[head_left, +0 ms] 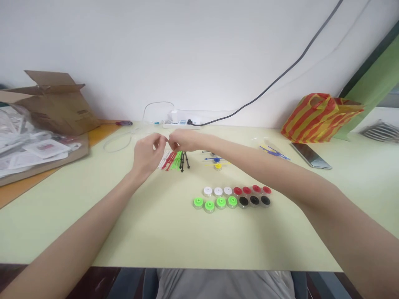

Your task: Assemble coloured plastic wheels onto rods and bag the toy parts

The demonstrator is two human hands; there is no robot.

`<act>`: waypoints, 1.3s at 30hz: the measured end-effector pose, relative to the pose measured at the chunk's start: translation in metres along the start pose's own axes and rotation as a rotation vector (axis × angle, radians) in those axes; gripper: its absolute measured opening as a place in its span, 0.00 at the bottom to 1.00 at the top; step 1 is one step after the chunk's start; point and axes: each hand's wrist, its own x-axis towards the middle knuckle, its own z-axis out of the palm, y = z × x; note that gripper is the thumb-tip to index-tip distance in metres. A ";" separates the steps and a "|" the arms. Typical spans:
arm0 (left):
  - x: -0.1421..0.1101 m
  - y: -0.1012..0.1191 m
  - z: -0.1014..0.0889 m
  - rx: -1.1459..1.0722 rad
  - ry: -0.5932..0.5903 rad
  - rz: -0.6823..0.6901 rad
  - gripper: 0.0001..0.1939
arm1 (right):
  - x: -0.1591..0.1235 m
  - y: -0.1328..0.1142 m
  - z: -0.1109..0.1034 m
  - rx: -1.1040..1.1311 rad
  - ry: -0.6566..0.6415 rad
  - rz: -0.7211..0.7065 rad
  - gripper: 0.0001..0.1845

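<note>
My left hand (147,153) and my right hand (183,140) meet fingertip to fingertip over the far part of the table, both pinched. Anything between their fingers is too small to make out. Just below them lie thin plastic arrow-shaped sticks in groups: white sticks (163,160), red sticks (170,160), green sticks (177,161) and black sticks (184,161). Right of these, partly behind my right forearm, are a blue disc with a stick (217,159) and a yellow disc with a stick (218,166).
Nearer me stand two rows of clear-based round pieces, with white (218,191), red (247,190), green (209,205) and black (254,200) tops. Blue sticks (274,152), a phone (311,155) and a striped bag (321,118) lie right. A cardboard box (59,106) stands left, a power strip (181,124) behind.
</note>
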 end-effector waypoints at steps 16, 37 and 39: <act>0.008 -0.011 -0.006 0.051 0.068 -0.023 0.14 | 0.036 -0.004 0.029 0.001 0.081 -0.001 0.12; 0.013 -0.027 -0.013 0.099 0.127 -0.045 0.14 | 0.068 -0.001 0.055 0.025 0.068 -0.156 0.09; 0.012 -0.028 -0.012 0.094 0.129 -0.038 0.14 | 0.063 -0.001 0.053 0.023 0.082 -0.160 0.10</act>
